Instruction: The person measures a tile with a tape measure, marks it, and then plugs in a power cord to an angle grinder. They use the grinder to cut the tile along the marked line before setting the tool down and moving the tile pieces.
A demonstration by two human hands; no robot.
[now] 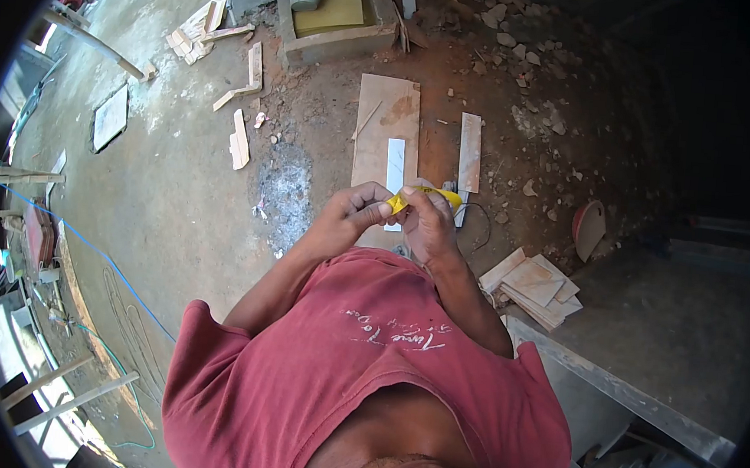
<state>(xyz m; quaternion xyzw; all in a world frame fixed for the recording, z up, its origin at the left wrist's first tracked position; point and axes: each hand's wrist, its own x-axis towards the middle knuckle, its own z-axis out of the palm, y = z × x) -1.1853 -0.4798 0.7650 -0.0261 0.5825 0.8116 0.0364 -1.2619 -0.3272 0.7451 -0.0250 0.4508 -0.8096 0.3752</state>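
Observation:
Both my hands meet in front of my waist around a yellow tape measure [440, 194] with dark marks on it. My left hand [349, 219] pinches its near end between thumb and finger. My right hand [429, 223] is closed around the middle part, thumb on top, and the yellow surface shows past its fingers on the right. Below my hands a narrow white strip [396, 161] lies on a long tan board [389, 105]. To the right, a pale board [470, 152] lies on the soil, with a dark cable [488, 228] looping near it.
Stacked tile-like pieces [532, 281] lie at the right, near a ledge [642, 399]. Rubble [527, 49] covers the far right ground. Broken offcuts [241, 140] are scattered to the left. A concrete basin [331, 50] stands ahead. A blue cord [112, 261] runs along the left floor.

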